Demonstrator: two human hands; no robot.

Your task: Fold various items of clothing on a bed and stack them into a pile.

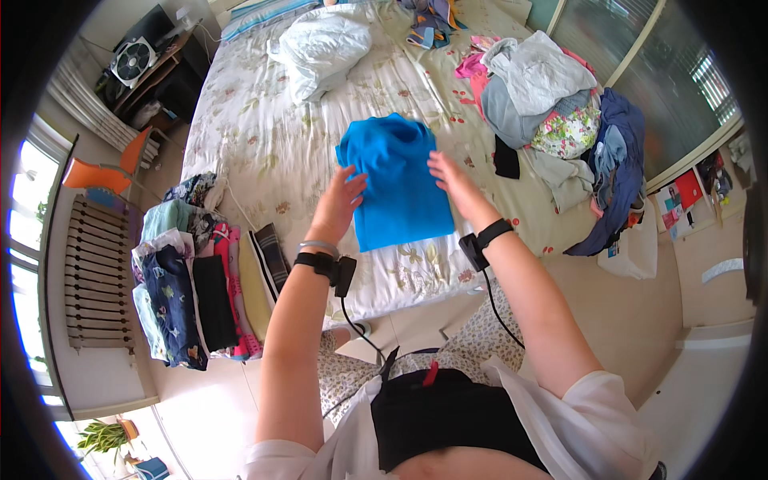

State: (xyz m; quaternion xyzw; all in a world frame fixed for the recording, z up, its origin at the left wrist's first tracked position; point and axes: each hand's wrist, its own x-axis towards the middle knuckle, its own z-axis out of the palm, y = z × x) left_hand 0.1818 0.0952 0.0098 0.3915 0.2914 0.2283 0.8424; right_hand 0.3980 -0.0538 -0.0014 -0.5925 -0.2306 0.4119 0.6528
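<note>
A blue garment (402, 186), folded into a rough rectangle with some wrinkles near its far end, lies on the bed (270, 144) in front of me. My left hand (341, 201) is at the garment's left edge, fingers apart and holding nothing. At its right edge is my right hand (453, 180), also with spread fingers and nothing in them. Whether the fingertips touch the cloth, I cannot tell. Both wrists wear black straps with small cabled devices.
Folded clothes (216, 300) are stacked at the bed's near left corner. A heap of loose clothes (540, 90) covers the right side. A bundled white cloth (324, 48) and a dark garment (429, 24) lie farther back. An orange chair (129, 159) stands left.
</note>
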